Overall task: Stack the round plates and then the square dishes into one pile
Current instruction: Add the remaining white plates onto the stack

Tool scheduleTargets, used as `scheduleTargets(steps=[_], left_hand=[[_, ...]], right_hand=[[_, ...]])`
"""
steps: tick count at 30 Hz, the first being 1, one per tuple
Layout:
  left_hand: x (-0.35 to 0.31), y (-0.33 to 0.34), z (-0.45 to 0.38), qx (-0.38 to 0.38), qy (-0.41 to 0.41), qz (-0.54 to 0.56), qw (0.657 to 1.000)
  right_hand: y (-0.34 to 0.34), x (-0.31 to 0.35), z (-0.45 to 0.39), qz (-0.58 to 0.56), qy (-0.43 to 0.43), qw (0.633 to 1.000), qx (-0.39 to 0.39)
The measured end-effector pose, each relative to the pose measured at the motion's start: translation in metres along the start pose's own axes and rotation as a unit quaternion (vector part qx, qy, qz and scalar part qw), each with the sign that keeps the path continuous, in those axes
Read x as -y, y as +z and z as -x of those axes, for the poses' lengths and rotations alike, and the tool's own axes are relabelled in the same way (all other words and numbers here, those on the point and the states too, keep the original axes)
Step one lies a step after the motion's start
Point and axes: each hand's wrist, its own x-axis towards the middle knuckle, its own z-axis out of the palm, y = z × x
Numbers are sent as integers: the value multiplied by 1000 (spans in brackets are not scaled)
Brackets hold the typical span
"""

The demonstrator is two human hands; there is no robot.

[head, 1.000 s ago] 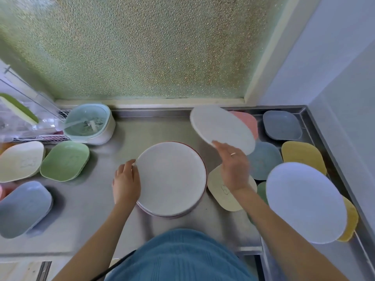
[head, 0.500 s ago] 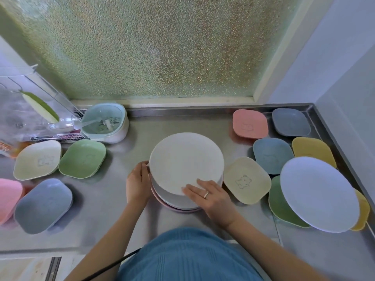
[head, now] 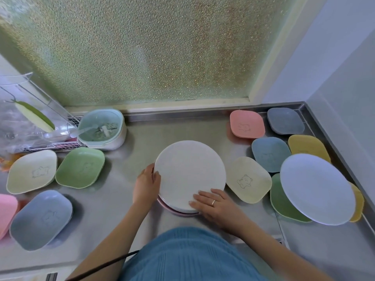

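A pile of round plates [head: 189, 173] stands mid-counter, a white one on top and a pink rim showing at the bottom. My left hand [head: 146, 184] rests against the pile's left edge. My right hand [head: 218, 205] lies on the top plate's near right edge, fingers flat. A pale blue round plate [head: 316, 189] lies to the right, on top of square dishes. Square dishes lie around: cream with a bear [head: 248, 179], pink [head: 246, 124], grey-blue [head: 285, 121], blue [head: 271, 154], yellow [head: 308, 146] and green [head: 284, 201] on the right.
On the left lie more square dishes: cream [head: 32, 171], green [head: 80, 168], grey-blue [head: 41, 219] and pink [head: 6, 211]. A mint strainer tub [head: 101, 128] and a clear dish rack [head: 30, 122] stand at the back left. The steel counter [head: 113, 209] ends at a frosted window and right wall.
My right hand carried a white round plate from the back right and set it on the pile. It now rests flat on that plate; my left hand stayed at the pile's left edge.
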Motion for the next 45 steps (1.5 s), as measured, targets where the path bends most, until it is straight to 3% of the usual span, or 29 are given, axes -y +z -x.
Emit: scheduleTargets(steps=[5, 9, 12, 15, 22, 26, 30, 35, 45], left_hand=[[-2, 2, -3, 12, -8, -11, 1000], [-8, 0, -11, 35, -4, -23, 999], [-11, 1, -17, 58, 6, -40, 997], [-11, 4, -17, 102, -9, -37, 994], [-14, 8, -14, 93, -40, 7, 995], [-13, 9, -13, 82, -41, 24, 995], [-14, 11, -12, 71, -47, 26, 996], [-15, 13, -9, 59, -50, 31, 997], [-17, 12, -10, 59, -60, 24, 996]], right_hand=[[-6, 5, -4, -36, 53, 998, 7], [-12, -2, -17, -71, 244, 965, -59], [-11, -10, -27, -93, 358, 929, -28], [-5, -8, -31, -109, 386, 916, 22], [-12, -9, -26, -92, 409, 908, -8], [-27, -34, 4, -9, 526, 842, -120], [-38, -73, 51, 55, 625, 774, -88], [-30, -90, 85, 41, 631, 775, 4], [-49, -89, 91, 77, 616, 781, -59]])
